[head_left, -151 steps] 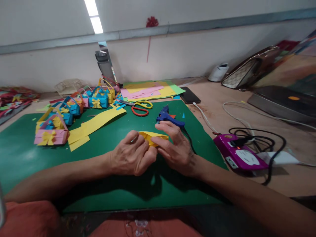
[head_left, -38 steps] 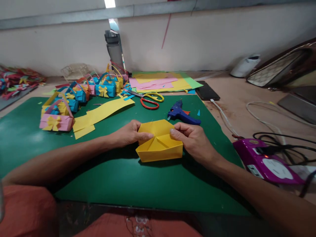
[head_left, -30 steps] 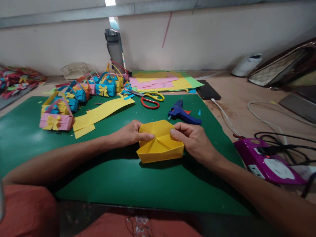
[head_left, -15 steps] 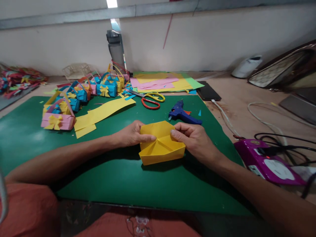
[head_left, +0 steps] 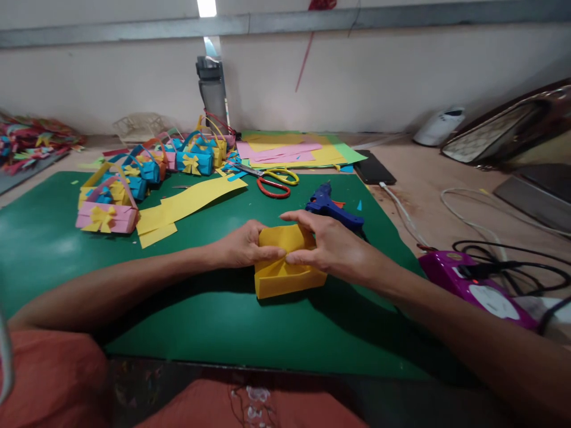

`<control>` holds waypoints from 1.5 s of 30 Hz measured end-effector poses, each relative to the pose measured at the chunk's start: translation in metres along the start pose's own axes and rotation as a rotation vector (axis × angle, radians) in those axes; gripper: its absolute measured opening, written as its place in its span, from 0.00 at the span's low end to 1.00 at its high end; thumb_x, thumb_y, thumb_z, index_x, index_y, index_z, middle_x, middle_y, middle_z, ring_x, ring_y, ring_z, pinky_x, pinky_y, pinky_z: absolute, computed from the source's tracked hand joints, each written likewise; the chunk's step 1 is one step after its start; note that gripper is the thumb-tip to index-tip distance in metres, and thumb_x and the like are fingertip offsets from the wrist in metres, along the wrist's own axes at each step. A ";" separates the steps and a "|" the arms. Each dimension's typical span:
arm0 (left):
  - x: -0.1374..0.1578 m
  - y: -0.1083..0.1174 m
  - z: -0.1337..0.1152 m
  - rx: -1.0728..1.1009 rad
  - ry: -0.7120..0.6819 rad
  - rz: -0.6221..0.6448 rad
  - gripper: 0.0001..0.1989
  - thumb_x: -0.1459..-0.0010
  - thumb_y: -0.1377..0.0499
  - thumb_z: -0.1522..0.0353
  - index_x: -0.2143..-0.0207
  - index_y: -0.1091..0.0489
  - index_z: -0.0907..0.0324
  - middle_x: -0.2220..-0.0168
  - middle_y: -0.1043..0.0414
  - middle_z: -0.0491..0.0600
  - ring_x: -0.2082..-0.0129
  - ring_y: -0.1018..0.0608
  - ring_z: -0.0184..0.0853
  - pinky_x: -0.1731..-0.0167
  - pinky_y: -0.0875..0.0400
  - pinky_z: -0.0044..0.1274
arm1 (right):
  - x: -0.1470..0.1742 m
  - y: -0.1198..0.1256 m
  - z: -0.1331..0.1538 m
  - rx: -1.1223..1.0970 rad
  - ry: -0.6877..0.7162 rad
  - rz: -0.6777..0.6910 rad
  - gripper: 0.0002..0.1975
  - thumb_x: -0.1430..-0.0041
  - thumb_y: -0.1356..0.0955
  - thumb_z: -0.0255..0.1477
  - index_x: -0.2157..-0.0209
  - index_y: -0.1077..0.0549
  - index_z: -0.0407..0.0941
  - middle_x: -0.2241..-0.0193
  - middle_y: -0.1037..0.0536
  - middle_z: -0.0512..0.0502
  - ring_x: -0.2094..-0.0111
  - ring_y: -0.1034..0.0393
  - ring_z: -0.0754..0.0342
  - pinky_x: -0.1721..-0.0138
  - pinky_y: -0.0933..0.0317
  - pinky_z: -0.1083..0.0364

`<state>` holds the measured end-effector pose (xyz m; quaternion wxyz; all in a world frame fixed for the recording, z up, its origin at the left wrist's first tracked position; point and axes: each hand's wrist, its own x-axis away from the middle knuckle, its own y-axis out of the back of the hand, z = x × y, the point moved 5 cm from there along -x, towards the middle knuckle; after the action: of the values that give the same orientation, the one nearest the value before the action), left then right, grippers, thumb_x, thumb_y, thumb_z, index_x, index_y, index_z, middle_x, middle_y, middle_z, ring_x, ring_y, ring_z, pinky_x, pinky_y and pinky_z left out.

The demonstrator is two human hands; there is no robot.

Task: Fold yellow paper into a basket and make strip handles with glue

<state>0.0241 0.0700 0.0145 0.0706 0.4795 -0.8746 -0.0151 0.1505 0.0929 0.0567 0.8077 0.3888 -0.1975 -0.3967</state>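
Note:
A folded yellow paper box [head_left: 289,285] is between my hands over the green mat [head_left: 214,339]. Its near wall stands up and creases meet near its middle. My left hand [head_left: 243,245] grips the box's left side, thumb inside and fingers behind it. My right hand [head_left: 328,244] is on the right side, its thumb pressing inside and its fingers arched over the far right corner. Beyond my right hand lies a blue glue gun [head_left: 328,205]. Scissors [head_left: 274,181] with red and yellow handles rest further back.
Small paper baskets [head_left: 109,217] with bows stand at the left. Yellow paper strips [head_left: 178,208] lie beside them. Coloured sheets [head_left: 294,148], a bottle [head_left: 212,89] and a phone [head_left: 375,168] are at the back. A purple power strip [head_left: 482,288] with cables sits right.
My right hand has shifted left and over the box, its thumb now near my left thumb. The box's right side has drawn inward, and its walls stand more upright.

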 end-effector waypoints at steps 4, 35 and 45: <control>0.000 0.000 0.000 -0.009 -0.001 0.007 0.09 0.52 0.40 0.68 0.80 0.34 0.64 0.84 0.38 0.39 0.84 0.39 0.20 0.84 0.43 0.13 | -0.003 -0.006 0.000 -0.015 -0.008 -0.006 0.32 0.59 0.29 0.27 0.48 0.33 0.42 0.52 0.27 0.41 0.56 0.30 0.48 0.59 0.35 0.51; 0.006 0.003 0.014 0.051 0.163 -0.023 0.13 0.56 0.36 0.64 0.71 0.29 0.65 0.74 0.28 0.46 0.77 0.30 0.26 0.76 0.37 0.19 | 0.006 -0.004 -0.005 -0.509 -0.063 -0.121 0.26 0.59 0.30 0.23 0.54 0.31 0.42 0.70 0.26 0.50 0.72 0.30 0.55 0.72 0.35 0.55; 0.008 -0.002 0.008 0.050 0.110 -0.028 0.10 0.53 0.38 0.66 0.71 0.30 0.65 0.75 0.29 0.44 0.78 0.31 0.25 0.77 0.38 0.17 | 0.006 -0.003 -0.006 -0.527 -0.077 -0.090 0.24 0.59 0.31 0.23 0.55 0.31 0.41 0.71 0.25 0.50 0.74 0.30 0.57 0.76 0.35 0.58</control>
<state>0.0204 0.0619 0.0071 0.1064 0.4933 -0.8627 0.0323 0.1561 0.0895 0.0505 0.8545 0.1581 -0.1008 -0.4844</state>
